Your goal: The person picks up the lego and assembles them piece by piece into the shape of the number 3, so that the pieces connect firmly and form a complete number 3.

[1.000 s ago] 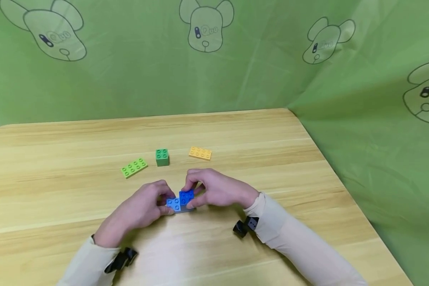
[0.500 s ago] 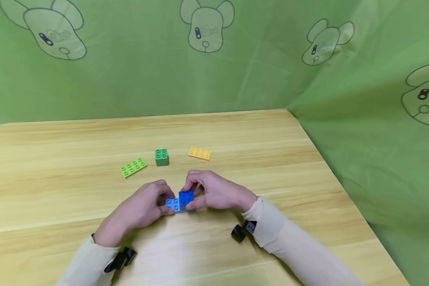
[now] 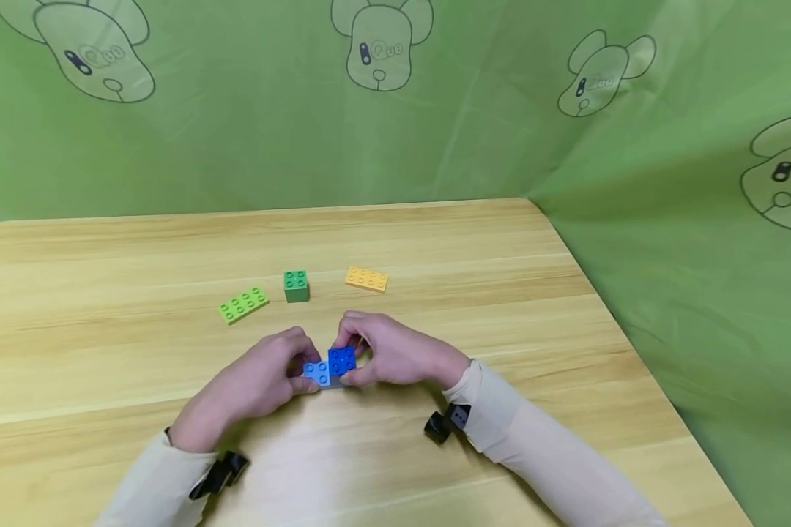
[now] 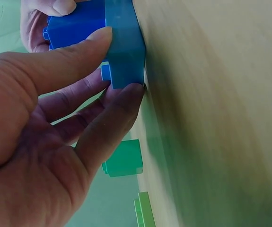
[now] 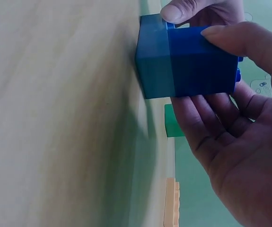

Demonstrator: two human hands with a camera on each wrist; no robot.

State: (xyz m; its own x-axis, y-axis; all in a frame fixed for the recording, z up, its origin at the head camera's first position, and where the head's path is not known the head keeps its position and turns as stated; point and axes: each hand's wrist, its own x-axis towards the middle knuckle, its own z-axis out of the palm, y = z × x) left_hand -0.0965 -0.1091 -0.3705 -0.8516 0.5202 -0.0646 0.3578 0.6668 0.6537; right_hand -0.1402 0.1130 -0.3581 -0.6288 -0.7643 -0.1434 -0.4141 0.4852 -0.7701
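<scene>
Near the middle of the table in the head view, a dark blue building brick [image 3: 341, 360] with studs sits on the right half of a longer light blue building brick [image 3: 317, 372]. My left hand [image 3: 261, 377] pinches the left end of the light blue brick between thumb and fingers. The dark blue brick [image 5: 204, 64] is held by my right hand [image 3: 398, 351], its thumb on the near side and fingers behind. From the side, the two bricks meet flush along a straight seam, and the light blue brick [image 4: 125, 47] is down at the tabletop.
Beyond the hands on the wooden table [image 3: 468, 293] lie a lime green flat brick [image 3: 244, 305], a green cube-shaped brick [image 3: 296, 286] and an orange-yellow flat brick [image 3: 366, 279]. Green curtain [image 3: 257, 132] with printed cartoon heads hangs behind the table and along its right side.
Both hands keep their hold on the two blue bricks with hardly any motion. Only the head view shifts slightly.
</scene>
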